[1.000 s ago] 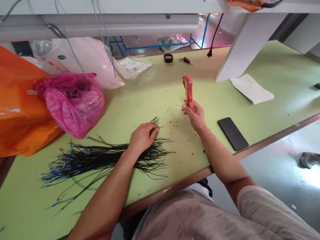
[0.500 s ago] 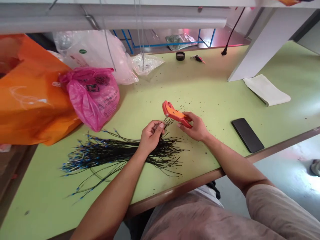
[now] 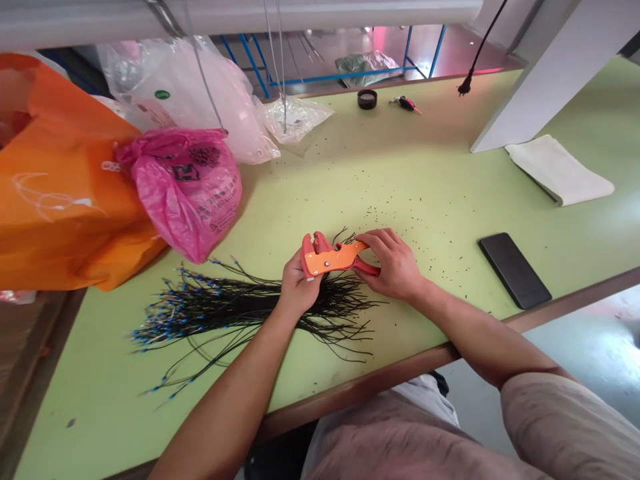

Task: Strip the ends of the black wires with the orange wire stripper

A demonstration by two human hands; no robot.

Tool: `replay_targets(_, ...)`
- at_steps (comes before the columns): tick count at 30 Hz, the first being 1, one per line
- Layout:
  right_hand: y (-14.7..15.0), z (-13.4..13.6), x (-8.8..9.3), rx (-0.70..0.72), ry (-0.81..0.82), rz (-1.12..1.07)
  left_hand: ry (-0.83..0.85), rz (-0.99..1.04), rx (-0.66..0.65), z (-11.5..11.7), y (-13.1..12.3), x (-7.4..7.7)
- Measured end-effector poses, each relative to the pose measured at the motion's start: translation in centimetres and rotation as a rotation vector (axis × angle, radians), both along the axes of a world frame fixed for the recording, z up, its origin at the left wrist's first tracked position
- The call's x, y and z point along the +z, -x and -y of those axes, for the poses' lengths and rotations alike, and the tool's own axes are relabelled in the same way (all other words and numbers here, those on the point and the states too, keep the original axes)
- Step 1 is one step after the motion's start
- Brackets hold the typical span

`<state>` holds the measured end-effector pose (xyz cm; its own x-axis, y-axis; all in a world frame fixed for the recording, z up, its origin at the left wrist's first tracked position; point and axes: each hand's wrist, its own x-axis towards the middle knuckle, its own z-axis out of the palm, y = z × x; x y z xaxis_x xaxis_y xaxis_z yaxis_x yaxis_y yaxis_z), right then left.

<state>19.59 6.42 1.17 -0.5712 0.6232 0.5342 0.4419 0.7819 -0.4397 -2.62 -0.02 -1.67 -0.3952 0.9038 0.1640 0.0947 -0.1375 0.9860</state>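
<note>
My right hand (image 3: 395, 262) is closed round the handles of a red and orange wire stripper (image 3: 327, 259). The tool's head lies over my left hand (image 3: 298, 283), hiding most of its fingers. Below and around the left hand spreads a bundle of black wires (image 3: 245, 303), their blue-tipped ends toward the left and plain ends toward the right. A few black wire ends stick out just behind the stripper, from where my left hand holds them. Whether a wire sits in the stripper's jaws I cannot make out.
Small black scraps dot the green table (image 3: 280, 233). A black phone (image 3: 515, 270) lies at the right, with a folded white cloth (image 3: 560, 170) behind it. Pink (image 3: 193, 187) and orange (image 3: 75, 200) bags stand at the left. A black ring (image 3: 367, 99) and keys (image 3: 406, 103) lie at the back.
The wire stripper has come left and down in my right hand, and its head has turned over my left hand. The view has shifted slightly.
</note>
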Motion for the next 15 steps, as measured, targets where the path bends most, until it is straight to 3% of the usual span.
replay_targets(15, 0.1, 0.4, 0.0, -0.007, 0.018, 0.050, 0.039, -0.084, -0.102, 1.1, 0.9, -1.6)
